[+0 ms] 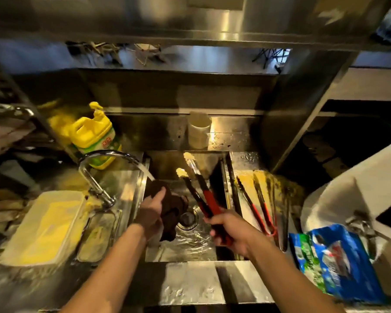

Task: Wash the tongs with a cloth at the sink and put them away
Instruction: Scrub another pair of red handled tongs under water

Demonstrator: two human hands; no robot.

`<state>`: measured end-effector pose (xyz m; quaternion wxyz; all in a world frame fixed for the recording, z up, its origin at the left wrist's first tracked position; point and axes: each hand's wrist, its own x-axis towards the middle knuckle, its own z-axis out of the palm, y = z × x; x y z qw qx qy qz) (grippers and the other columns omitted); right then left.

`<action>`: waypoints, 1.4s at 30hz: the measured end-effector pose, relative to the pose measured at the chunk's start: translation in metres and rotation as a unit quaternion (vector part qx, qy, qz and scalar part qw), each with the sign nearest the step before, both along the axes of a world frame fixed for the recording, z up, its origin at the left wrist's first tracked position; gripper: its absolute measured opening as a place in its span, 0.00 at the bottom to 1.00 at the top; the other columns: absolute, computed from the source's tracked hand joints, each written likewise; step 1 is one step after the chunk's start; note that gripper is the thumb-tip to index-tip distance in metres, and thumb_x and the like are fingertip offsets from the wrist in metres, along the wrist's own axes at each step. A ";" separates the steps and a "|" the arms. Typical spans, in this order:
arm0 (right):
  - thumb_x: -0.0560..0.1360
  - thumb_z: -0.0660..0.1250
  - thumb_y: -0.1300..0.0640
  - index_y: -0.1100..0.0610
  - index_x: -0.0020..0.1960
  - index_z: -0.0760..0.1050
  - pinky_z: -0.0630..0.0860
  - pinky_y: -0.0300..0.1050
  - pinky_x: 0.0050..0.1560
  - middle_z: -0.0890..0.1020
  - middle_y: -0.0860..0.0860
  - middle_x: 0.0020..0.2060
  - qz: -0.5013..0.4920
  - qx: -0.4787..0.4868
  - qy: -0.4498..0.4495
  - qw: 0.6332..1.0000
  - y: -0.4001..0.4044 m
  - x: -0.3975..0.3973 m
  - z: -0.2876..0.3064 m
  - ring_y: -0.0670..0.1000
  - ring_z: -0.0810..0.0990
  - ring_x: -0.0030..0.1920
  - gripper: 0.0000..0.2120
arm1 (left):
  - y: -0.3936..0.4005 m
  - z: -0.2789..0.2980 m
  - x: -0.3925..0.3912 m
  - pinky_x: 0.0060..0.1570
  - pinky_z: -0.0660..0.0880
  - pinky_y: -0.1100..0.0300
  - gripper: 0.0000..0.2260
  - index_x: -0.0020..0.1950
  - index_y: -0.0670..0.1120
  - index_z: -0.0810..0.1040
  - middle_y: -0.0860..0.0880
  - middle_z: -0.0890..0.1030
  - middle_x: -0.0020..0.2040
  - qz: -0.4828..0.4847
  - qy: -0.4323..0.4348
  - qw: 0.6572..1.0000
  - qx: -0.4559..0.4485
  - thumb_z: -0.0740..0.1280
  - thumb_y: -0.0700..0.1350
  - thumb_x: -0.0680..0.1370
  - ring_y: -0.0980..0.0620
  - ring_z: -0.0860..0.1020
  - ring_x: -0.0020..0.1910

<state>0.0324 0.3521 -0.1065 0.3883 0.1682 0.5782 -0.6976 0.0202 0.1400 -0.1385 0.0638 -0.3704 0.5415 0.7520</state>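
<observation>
Over the steel sink (221, 190), my right hand (229, 231) grips the red-and-black handle end of a pair of tongs (198, 184). Their pale tips point away from me, spread apart above the basin. My left hand (150, 213) holds a dark brown cloth (171, 208) under the stream from the curved chrome tap (104, 159). Water runs onto the cloth and pools around the drain (187, 219). Cloth and tongs are apart.
Two more red-handled tongs (257, 206) lie on the wet counter right of the sink. A yellow detergent jug (95, 136) and a white cup (199, 129) stand behind. A yellow-filled tray (45, 224) sits left; a blue packet (334, 260) and a white tub (357, 188) sit right.
</observation>
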 end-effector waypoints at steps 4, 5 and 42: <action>0.74 0.64 0.64 0.61 0.54 0.73 0.58 0.35 0.20 0.77 0.55 0.38 0.038 0.029 0.004 0.999 -0.043 0.003 -0.008 0.46 0.66 0.25 0.09 | -0.016 -0.009 -0.009 0.41 0.76 0.54 0.18 0.53 0.39 0.81 0.40 0.86 0.45 -0.005 -0.023 0.999 0.022 0.68 0.55 0.78 0.41 0.84 0.42; 0.73 0.64 0.63 0.60 0.53 0.73 0.57 0.35 0.20 0.77 0.53 0.36 0.051 0.031 0.012 0.998 -0.052 0.004 -0.010 0.46 0.66 0.25 0.08 | -0.017 -0.013 -0.012 0.36 0.79 0.55 0.15 0.51 0.39 0.80 0.41 0.85 0.41 -0.002 -0.030 0.999 0.023 0.68 0.51 0.78 0.44 0.84 0.35; 0.75 0.65 0.53 0.59 0.48 0.75 0.59 0.38 0.20 0.73 0.49 0.28 0.122 0.142 0.097 0.978 -0.028 0.010 0.035 0.46 0.65 0.22 0.09 | -0.029 -0.042 -0.082 0.44 0.80 0.54 0.13 0.64 0.39 0.77 0.40 0.82 0.52 0.089 -0.026 0.995 0.035 0.66 0.41 0.80 0.43 0.81 0.46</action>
